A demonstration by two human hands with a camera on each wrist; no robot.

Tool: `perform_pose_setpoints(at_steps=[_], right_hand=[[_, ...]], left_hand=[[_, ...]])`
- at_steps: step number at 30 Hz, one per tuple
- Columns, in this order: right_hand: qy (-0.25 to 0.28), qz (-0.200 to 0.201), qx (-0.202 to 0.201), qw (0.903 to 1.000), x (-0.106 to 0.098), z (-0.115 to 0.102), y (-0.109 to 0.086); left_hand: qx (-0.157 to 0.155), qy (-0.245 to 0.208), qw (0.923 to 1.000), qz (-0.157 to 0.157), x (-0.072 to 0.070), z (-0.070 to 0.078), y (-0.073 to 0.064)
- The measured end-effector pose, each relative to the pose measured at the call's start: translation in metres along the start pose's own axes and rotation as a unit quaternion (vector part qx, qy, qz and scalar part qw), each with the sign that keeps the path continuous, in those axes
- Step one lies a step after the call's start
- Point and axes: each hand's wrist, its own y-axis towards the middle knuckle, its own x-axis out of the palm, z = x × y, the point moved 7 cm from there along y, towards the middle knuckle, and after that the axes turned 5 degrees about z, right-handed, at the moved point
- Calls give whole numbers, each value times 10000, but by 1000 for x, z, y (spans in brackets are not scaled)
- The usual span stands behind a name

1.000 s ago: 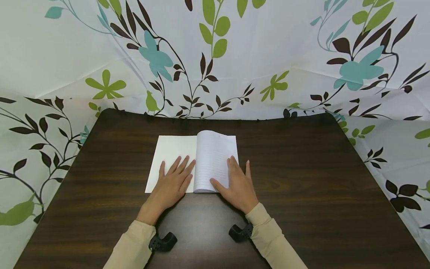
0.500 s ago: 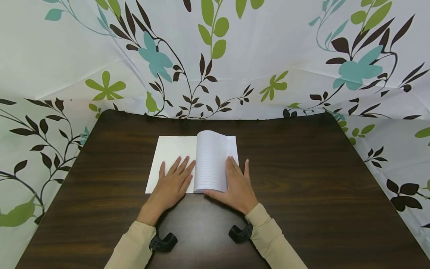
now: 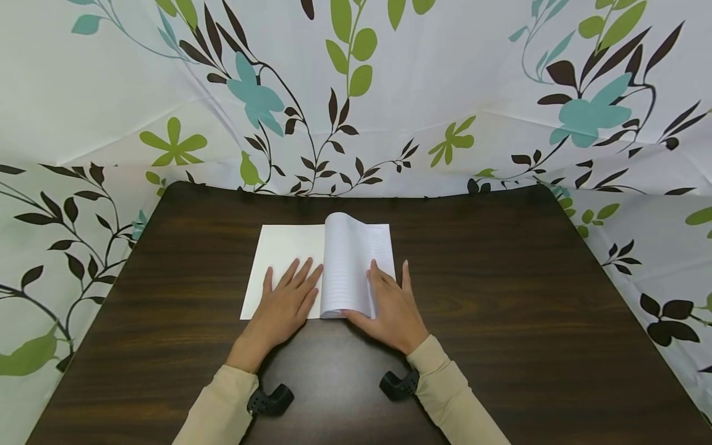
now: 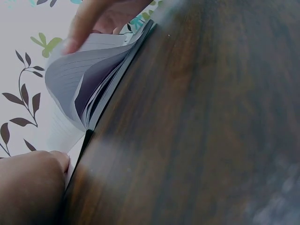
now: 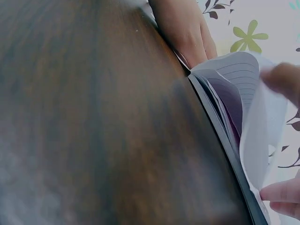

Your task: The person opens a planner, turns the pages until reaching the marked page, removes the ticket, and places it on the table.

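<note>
An open notebook (image 3: 292,241) lies on the dark wooden table, its left side blank white and its right side lined. My left hand (image 3: 280,309) rests flat on the blank side with fingers spread. On the lined side, a page (image 3: 345,266) bows up in a curve toward the spine. My right hand (image 3: 395,312) touches this page, fingertips at its outer part and thumb near the bottom edge. In the right wrist view the thumb (image 5: 283,79) is against the raised paper, while fingertips (image 5: 283,194) press near the outer edge. Several sheets fan apart beneath, seen in the left wrist view.
The wooden table (image 3: 500,296) extends widely around the notebook. A white cloth (image 3: 423,74) with leaf and flower prints hangs behind and beside it. Both wrists, in beige sleeves, carry a black camera mount (image 3: 271,400).
My right fingertips have slid a little left, and the lined page bows higher. The right thumb has shifted down toward the bottom edge. My left hand stays in place.
</note>
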Motion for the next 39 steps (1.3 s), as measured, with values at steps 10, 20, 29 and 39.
perform_pose_setpoints(at_steps=[10,20,29,39], right_hand=[[442,937,57,9946,-17,7,-4],[1615,1189,1013,9744,-21,8,6],[1934,211,78,9809,-4,-23,15],[1509,-422,-221,9874,12,-45,16]], left_hand=[[-75,-3,10000,-8,-5,-1,0],[-79,-92,9999,43,-6,0,-3],[75,-261,9992,299,-4,1,-4],[-790,-1805,9617,1906,-68,-37,-7]])
